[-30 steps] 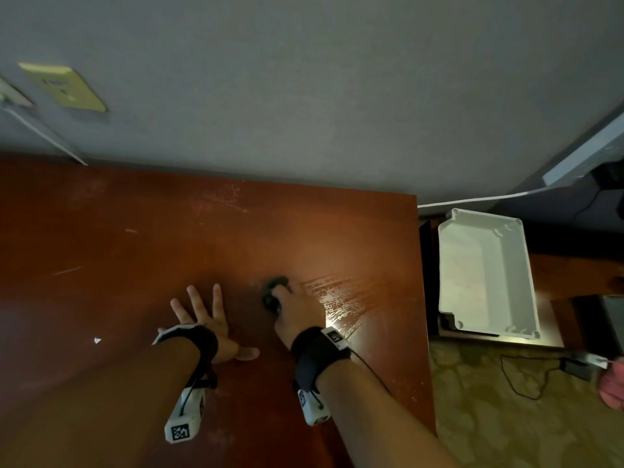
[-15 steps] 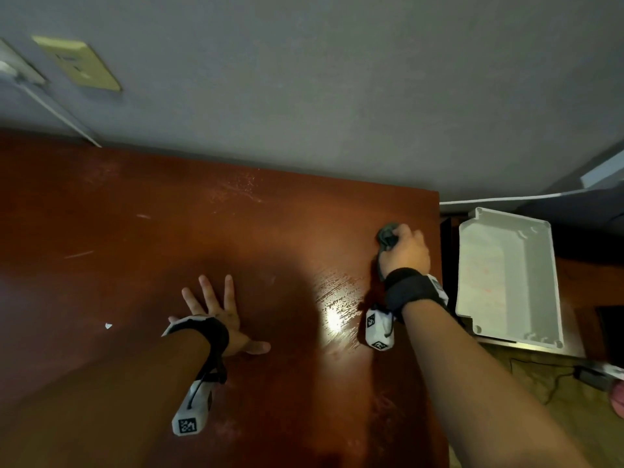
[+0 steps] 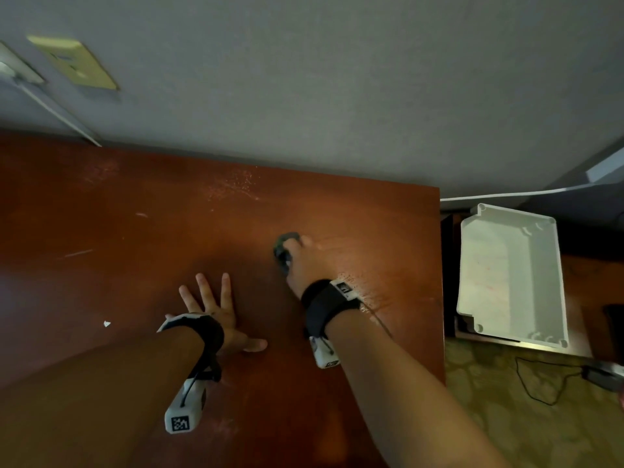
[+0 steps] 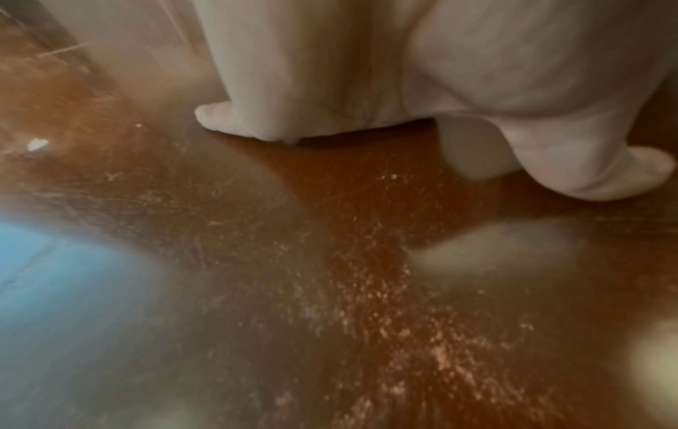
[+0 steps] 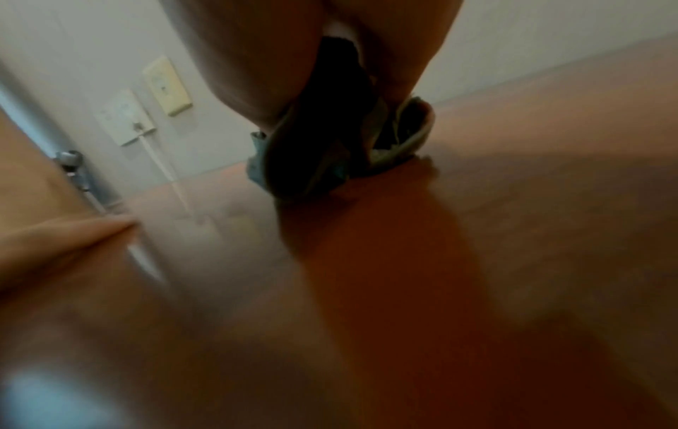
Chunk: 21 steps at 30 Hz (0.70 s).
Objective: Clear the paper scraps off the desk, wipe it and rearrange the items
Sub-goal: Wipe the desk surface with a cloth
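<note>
Mid-wipe, the right hand (image 3: 305, 261) clutches a dark crumpled cloth (image 3: 282, 253) on the right half of the reddish-brown wooden surface (image 3: 101, 214), the left hand (image 3: 216, 309) braced flat with fingers spread, while a small white paper scrap (image 3: 107, 323) lies uncollected at near left and rearranging seemingly awaits.

Left hand (image 3: 218, 314) flat, fingers splayed; right hand (image 3: 305, 261) curled round cloth (image 3: 282, 253).

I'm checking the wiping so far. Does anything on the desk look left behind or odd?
A small white paper scrap lies on the desk, left of the left hand and apart from it. A pale speckled patch marks the wood near the back edge, beyond the cloth that the right hand grips.
</note>
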### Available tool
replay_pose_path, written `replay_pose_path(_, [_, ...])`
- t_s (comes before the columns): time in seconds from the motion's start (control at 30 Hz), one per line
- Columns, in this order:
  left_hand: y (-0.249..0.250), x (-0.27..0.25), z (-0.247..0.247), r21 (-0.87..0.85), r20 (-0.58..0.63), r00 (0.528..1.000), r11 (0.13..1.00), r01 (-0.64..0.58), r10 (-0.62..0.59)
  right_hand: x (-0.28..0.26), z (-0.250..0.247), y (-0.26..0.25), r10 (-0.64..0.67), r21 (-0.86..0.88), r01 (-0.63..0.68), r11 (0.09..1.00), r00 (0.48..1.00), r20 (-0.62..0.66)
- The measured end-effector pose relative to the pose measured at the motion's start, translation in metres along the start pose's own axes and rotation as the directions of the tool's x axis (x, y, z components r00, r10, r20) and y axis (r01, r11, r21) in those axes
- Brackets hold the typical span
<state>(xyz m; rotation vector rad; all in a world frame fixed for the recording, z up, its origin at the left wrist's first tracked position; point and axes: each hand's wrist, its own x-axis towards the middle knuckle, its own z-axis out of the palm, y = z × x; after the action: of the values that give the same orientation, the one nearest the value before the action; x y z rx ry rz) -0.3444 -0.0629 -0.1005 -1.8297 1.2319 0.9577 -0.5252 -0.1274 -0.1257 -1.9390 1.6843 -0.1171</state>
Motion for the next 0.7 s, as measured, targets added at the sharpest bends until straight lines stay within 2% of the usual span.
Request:
replay_pose_path(0.1, [-0.002,0.002,0.001,0.004,0.009,1.000,1.000,-0.018,0.018,0.011,-0.028,0.054,0.139,0.026,-0.137,0.990,0.982,-0.130])
replay_pose_path(0.2, [-0.002,0.004,0.001,0.009,0.024,1.000,1.000,-0.008,0.008,0.014,-0.066,0.119,0.317,0.042,-0.318,0.947,0.909,-0.272])
replay_pose_path(0.27, [-0.002,0.006,-0.001,0.004,0.028,1.000,1.000,-0.003,0.003,0.012,-0.089,0.154,0.407,0.065,-0.409,0.910,0.857,-0.315])
replay_pose_path(0.4, [-0.002,0.004,-0.002,0.004,0.028,1.000,1.000,-0.010,0.009,0.011,-0.096,0.168,0.483,0.081,-0.487,0.870,0.807,-0.340])
replay_pose_path(0.47, [-0.002,0.003,-0.001,-0.002,0.023,1.000,1.000,-0.015,0.015,0.014,-0.088,0.154,0.454,0.082,-0.455,0.886,0.820,-0.348])
replay_pose_path(0.57, [-0.002,0.002,-0.001,-0.012,0.019,1.000,1.000,-0.020,0.020,0.018,-0.070,0.120,0.364,0.060,-0.364,0.930,0.877,-0.313])
replay_pose_path(0.7, [-0.001,0.001,0.000,-0.025,0.018,1.000,0.999,-0.022,0.022,0.029,-0.037,0.054,0.153,0.016,-0.152,0.988,0.968,-0.202])
